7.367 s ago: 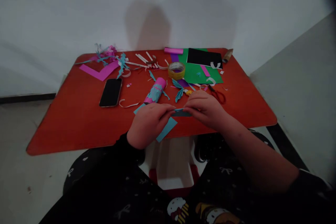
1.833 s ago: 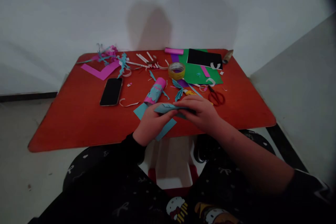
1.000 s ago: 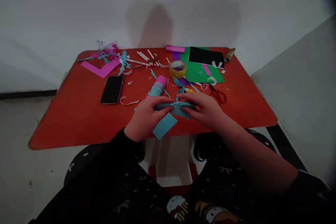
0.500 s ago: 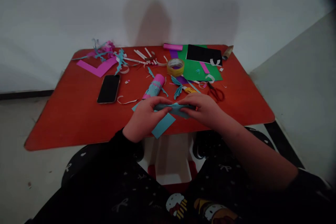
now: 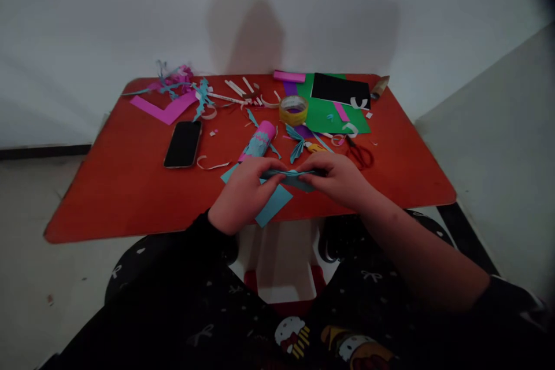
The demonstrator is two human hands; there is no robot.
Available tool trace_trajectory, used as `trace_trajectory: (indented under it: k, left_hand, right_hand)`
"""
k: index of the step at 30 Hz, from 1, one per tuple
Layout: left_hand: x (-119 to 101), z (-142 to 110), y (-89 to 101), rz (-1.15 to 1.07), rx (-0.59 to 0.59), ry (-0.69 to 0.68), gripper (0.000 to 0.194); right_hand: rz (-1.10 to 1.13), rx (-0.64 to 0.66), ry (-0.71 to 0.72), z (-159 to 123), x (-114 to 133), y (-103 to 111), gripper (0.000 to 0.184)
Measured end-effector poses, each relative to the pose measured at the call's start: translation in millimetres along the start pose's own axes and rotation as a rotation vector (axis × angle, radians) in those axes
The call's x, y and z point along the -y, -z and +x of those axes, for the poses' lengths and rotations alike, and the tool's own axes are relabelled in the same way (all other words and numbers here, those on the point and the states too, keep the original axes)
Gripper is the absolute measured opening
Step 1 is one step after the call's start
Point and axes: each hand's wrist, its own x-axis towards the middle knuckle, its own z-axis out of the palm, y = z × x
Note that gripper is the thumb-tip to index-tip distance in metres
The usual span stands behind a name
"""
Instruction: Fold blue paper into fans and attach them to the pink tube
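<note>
Our left hand (image 5: 245, 196) and right hand (image 5: 336, 180) pinch in a narrow grip on one folded blue paper strip (image 5: 292, 179), held above the red bench (image 5: 108, 196). One flat blue paper rectangle (image 5: 274, 205) lies just below that strip, one paper-wrapped pink-and-blue tube (image 5: 258, 141) just beyond it. Earlier the strip tilted up; now it sits level.

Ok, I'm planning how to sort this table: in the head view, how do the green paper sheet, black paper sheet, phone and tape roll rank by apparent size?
Largest to smallest:
1. Green paper sheet
2. Black paper sheet and smartphone, too alike to rank
3. Roll of tape
</note>
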Motion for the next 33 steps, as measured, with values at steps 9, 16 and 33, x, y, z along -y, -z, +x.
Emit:
trace_trajectory:
  k: [9,16,33]
  left_hand:
    - [3,-2,0.2,-0.076,-0.074,0.058,0.016]
    - [2,0,3.7,-0.078,-0.084,0.09,0.019]
    - [2,0,6.5,-0.163,-0.143,0.15,0.016]
  right_hand:
    - [0.034,-0.038,0.085,2,-2,2,0.015]
    - [-0.112,-0.035,0.12,-2,-4,5,0.021]
    - [0.379,-0.006,-0.264,-1,-7,6,0.027]
